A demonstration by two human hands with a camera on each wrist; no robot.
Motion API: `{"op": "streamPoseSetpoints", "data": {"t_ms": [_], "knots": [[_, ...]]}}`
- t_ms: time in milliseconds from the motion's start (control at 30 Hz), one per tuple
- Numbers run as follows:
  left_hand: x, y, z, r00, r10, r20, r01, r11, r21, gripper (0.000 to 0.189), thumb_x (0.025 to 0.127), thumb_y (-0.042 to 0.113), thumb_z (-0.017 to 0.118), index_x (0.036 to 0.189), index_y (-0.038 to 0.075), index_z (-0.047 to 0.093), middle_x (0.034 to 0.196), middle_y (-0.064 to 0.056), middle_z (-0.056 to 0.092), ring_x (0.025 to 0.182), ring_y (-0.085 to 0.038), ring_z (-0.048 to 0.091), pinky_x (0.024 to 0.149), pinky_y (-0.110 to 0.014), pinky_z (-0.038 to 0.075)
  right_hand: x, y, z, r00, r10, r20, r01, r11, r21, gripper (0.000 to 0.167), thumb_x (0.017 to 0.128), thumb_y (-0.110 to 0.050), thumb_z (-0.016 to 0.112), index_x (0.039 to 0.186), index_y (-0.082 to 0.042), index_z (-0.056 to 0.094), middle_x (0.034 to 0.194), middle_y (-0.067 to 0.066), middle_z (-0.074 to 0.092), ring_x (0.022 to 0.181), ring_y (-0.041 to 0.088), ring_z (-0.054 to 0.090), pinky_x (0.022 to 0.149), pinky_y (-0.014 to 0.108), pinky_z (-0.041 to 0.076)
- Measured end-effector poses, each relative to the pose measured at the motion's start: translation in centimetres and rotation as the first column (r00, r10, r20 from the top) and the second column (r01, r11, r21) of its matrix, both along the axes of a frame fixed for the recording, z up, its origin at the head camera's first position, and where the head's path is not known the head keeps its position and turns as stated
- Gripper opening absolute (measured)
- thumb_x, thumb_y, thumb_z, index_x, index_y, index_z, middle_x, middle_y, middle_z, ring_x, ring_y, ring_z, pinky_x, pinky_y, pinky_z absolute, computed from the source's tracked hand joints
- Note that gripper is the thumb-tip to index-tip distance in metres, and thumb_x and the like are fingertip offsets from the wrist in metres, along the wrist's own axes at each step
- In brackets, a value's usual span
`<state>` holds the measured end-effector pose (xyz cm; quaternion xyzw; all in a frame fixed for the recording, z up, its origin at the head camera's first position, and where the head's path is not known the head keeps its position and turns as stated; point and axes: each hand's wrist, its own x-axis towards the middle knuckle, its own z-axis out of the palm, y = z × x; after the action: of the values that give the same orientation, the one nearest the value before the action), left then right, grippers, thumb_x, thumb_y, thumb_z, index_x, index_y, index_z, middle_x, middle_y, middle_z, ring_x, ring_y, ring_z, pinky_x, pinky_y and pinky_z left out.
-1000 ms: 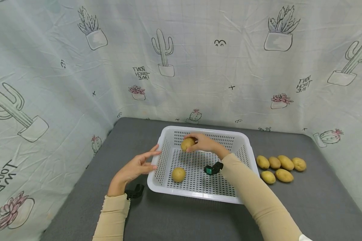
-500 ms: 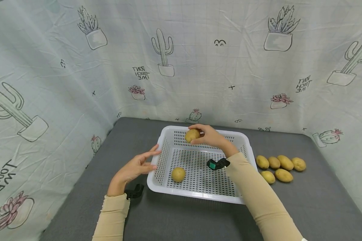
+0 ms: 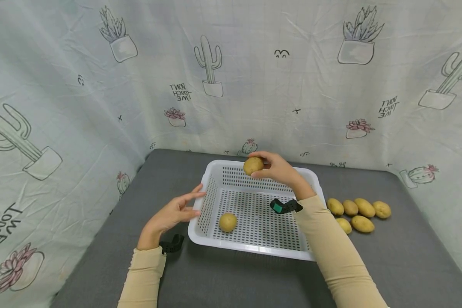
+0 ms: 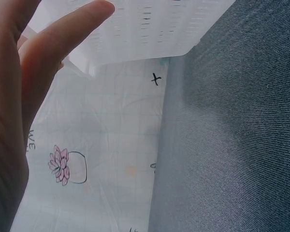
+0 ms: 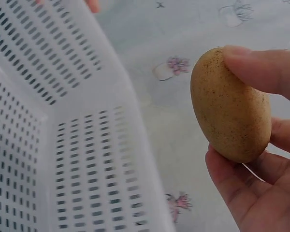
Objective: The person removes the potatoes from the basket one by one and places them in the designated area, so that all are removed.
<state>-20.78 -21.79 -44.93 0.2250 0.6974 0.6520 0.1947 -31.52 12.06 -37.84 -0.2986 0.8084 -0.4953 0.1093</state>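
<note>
My right hand (image 3: 279, 170) pinches a potato (image 3: 253, 166) between thumb and fingers above the far rim of a white perforated plastic basket (image 3: 254, 249). The right wrist view shows the thumb on one side of this speckled, oval potato (image 5: 230, 104) and fingers on the other. A second potato (image 3: 228, 222) lies on the basket floor, towards the near left. At the basket's left rim, my left hand (image 3: 173, 212) rests with fingers extended and spread. From the left wrist, a finger (image 4: 79, 29) reaches across the basket's outer wall (image 4: 140, 41).
Several potatoes (image 3: 362, 224) lie in a loose group right of the basket on the grey tabletop (image 3: 404, 256). A printed cloth (image 3: 254, 85) with cactus drawings hangs behind and beside the table. Black wrist cameras sit on both wrists.
My right hand has lifted the potato from inside the basket, up and to the right towards the far rim. The left hand and the other potatoes have kept their places.
</note>
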Motion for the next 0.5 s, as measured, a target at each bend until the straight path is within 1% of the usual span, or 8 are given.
{"op": "streamPoseSetpoints", "data": {"t_ms": [167,300,500], "knots": [[0.0,0.0,-0.1,1.0,-0.004,-0.002,0.004,1.0,0.002,0.066,0.092,0.007,0.061,0.148,0.0,0.027,0.161,0.0,-0.003,0.119,-0.047,0.05,0.087,-0.036,0.052,0.6,1.0,0.8,0.999,-0.04,0.014,0.04,0.999,-0.005,0.066,0.082,-0.016,0.075,0.14,-0.01,0.045,0.133,0.014,0.049,0.111,0.031,0.056,0.085,0.034,0.05],[0.0,0.0,-0.2,1.0,-0.004,-0.005,0.004,1.0,-0.003,0.066,0.092,0.007,0.061,0.148,-0.001,0.027,0.161,-0.001,-0.003,0.119,-0.047,0.05,0.087,-0.036,0.052,1.2,1.8,1.3,0.998,-0.058,0.014,0.059,0.998,-0.023,0.066,0.082,-0.018,0.075,0.14,-0.011,0.044,0.134,0.012,0.047,0.112,0.03,0.055,0.084,0.031,0.05],[-0.2,-0.2,0.0,1.0,-0.01,-0.016,0.01,1.0,0.002,0.066,0.091,0.004,0.06,0.148,-0.001,0.026,0.161,-0.001,-0.004,0.12,-0.049,0.048,0.086,-0.033,0.052,1.8,3.0,1.6,0.997,-0.079,-0.016,0.078,0.995,-0.056,0.064,0.084,-0.016,0.073,0.141,-0.011,0.044,0.136,0.012,0.046,0.111,0.028,0.055,0.086,0.028,0.048]]}}
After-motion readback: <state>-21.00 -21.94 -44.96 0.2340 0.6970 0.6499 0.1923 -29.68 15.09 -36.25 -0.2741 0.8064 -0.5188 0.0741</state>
